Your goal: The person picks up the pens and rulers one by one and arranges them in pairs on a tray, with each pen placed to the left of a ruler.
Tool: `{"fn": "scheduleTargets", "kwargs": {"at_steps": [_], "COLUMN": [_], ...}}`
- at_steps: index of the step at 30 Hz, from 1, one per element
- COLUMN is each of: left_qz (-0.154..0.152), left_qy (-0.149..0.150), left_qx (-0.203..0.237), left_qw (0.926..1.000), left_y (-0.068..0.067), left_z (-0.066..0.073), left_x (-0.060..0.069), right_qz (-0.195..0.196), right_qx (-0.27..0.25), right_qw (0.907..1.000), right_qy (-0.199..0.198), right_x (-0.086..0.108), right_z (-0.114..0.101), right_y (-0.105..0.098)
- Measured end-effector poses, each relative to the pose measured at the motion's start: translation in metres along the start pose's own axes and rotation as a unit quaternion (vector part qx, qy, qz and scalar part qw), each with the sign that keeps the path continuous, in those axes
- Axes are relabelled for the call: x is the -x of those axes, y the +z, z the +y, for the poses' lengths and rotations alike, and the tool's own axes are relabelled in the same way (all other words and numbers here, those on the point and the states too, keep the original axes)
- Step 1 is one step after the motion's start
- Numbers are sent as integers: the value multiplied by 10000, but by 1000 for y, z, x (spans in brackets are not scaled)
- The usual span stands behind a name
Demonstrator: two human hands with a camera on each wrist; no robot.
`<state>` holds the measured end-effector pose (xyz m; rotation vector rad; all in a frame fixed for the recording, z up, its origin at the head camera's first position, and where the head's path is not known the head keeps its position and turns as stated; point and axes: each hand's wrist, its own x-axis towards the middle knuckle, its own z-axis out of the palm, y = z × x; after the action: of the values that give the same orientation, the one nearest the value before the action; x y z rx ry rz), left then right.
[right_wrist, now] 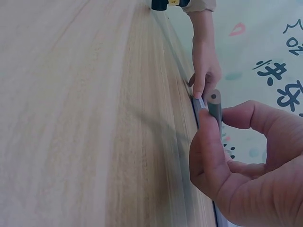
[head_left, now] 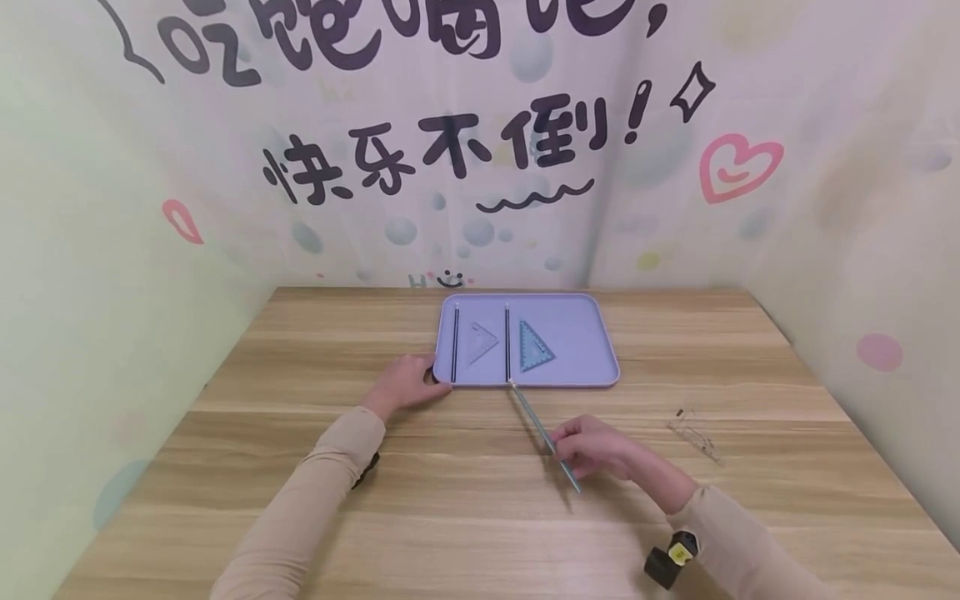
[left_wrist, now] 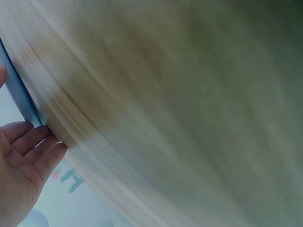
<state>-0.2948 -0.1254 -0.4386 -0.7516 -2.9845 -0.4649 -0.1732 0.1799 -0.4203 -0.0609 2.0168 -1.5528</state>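
Note:
A purple tray [head_left: 581, 350] lies at the back of the table. My left hand [head_left: 403, 385] holds its front left corner, thumb at the front rim and fingers along the side; the left wrist view shows those fingers [left_wrist: 45, 151] against the edge. In my right hand [head_left: 596, 447] a grey-green pencil [head_left: 536, 419] is pinched, slanting so its far end comes to the tray's front rim. Its flat near end, with a dark core, shows in the right wrist view. Two dark striped pencils, a left one [head_left: 455, 346] and a middle one [head_left: 507, 342], lie in the tray.
Between the dark pencils lies a clear set square [head_left: 482, 340], and right of them a blue set square [head_left: 535, 348]. A clear plastic drawing template [head_left: 693, 435] lies on the wooden table [head_left: 465, 533], right of my right hand. A printed cloth [head_left: 480, 242] hangs behind.

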Motion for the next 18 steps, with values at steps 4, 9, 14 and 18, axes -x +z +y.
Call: {"fn": "scheduleTargets", "kwargs": {"at_steps": [4, 9, 14, 18], "left_qz": [41, 77, 33, -10], "left_qy": [42, 77, 71, 75], "left_qx": [-66, -92, -86, -105], "left_qw": [10000, 9999, 9999, 9999], "left_y": [1, 0, 0, -1], "left_z": [-1, -1, 0, 0], "left_x": [0, 0, 0, 0], "right_qz": [102, 120, 68, 59], "right_qx": [21, -53, -150, -190], "right_qw": [9999, 9999, 9998, 9998], "right_qy": [42, 62, 95, 70], "right_x": [-3, -6, -8, -9], "right_z": [1, 3, 6, 8], "right_y": [-4, -7, -8, -9]}}
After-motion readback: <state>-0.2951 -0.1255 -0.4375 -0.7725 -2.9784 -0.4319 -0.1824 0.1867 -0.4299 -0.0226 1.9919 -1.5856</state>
